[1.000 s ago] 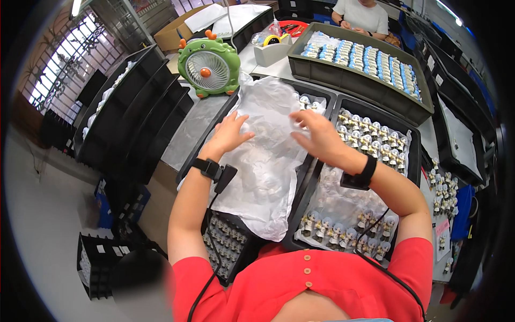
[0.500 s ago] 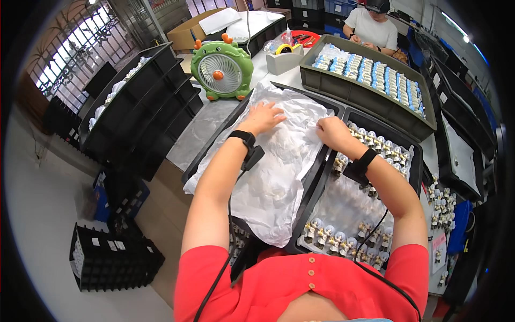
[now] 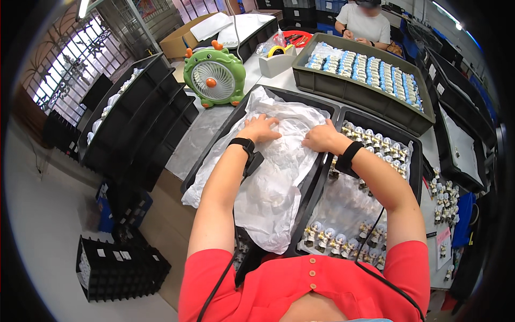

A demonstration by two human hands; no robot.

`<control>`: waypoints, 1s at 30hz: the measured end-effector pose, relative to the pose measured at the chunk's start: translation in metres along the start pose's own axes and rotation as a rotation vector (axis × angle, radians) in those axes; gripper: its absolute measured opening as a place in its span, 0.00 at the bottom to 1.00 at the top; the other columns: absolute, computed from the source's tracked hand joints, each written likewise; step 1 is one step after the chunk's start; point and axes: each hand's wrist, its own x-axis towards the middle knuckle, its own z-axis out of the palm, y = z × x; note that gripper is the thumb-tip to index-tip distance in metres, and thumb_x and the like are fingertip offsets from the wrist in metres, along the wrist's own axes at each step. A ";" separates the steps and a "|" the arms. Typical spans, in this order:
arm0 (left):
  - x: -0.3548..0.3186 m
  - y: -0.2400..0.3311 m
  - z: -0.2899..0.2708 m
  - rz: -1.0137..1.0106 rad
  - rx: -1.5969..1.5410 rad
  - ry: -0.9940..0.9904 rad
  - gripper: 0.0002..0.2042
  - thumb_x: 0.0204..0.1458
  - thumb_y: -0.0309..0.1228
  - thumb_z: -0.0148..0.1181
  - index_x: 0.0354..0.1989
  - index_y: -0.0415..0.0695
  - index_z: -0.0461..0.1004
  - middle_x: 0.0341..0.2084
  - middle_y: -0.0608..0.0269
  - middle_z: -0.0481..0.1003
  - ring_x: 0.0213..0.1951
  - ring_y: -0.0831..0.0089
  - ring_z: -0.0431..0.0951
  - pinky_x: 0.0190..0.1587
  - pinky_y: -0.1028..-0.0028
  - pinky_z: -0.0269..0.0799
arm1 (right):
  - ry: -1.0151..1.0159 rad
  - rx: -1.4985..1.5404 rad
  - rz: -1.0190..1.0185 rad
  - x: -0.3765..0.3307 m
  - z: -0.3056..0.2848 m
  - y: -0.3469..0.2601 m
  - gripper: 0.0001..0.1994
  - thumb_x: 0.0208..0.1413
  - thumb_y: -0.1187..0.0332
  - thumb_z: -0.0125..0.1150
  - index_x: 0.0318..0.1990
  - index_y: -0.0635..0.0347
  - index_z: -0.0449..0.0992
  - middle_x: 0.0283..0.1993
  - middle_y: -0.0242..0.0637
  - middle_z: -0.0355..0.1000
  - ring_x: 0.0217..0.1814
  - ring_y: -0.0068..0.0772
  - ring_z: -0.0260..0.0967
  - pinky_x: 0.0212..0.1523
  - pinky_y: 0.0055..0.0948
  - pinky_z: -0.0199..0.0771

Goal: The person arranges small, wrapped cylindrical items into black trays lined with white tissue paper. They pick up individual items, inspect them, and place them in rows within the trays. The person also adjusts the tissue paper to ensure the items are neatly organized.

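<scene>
White, thin and crumpled, the paper (image 3: 268, 206) lies beneath both hands, covering most of the black tray (image 3: 306, 100) and running past its rim on the side toward the wearer. Left hand (image 3: 261, 129): fingers spread and bent, tips down on the sheet. Right hand (image 3: 322, 138): fingers curled together at the sheet's right part, thumb side inward; whether it pinches a fold cannot be told. What lies under the paper is hidden. Just right of the right hand, a second tray (image 3: 417, 161) holds rows of small figures (image 3: 378, 141); beyond that hand stands a grey-green bin (image 3: 365, 103). Ahead and left of the left hand, a green fan (image 3: 214, 78). Step in hand, as judged: settling the paper in the tray. Next move seems to call for light, even contact, since such thin stuff could tear or bunch.
</scene>
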 end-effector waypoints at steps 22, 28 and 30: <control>-0.046 0.031 -0.037 0.282 -0.243 0.317 0.25 0.49 0.45 0.61 0.51 0.43 0.71 0.52 0.53 0.69 0.54 0.59 0.69 0.54 0.70 0.64 | 0.346 0.265 -0.066 -0.149 0.005 0.038 0.24 0.43 0.59 0.68 0.45 0.64 0.71 0.46 0.48 0.70 0.47 0.50 0.69 0.48 0.39 0.69; -0.139 0.135 -0.048 0.610 -0.885 0.051 0.17 0.52 0.33 0.60 0.49 0.40 0.71 0.48 0.59 0.72 0.54 0.69 0.69 0.57 0.71 0.61 | 0.260 0.218 -0.020 -0.119 0.029 0.015 0.35 0.34 0.52 0.72 0.47 0.68 0.67 0.44 0.51 0.66 0.47 0.52 0.68 0.44 0.41 0.70; -0.161 0.152 -0.037 0.772 -0.963 -0.007 0.17 0.53 0.33 0.60 0.49 0.41 0.71 0.49 0.59 0.71 0.55 0.70 0.68 0.59 0.69 0.58 | 0.398 0.316 -0.087 -0.111 0.052 0.027 0.32 0.36 0.58 0.69 0.48 0.69 0.66 0.43 0.52 0.65 0.46 0.53 0.68 0.46 0.41 0.70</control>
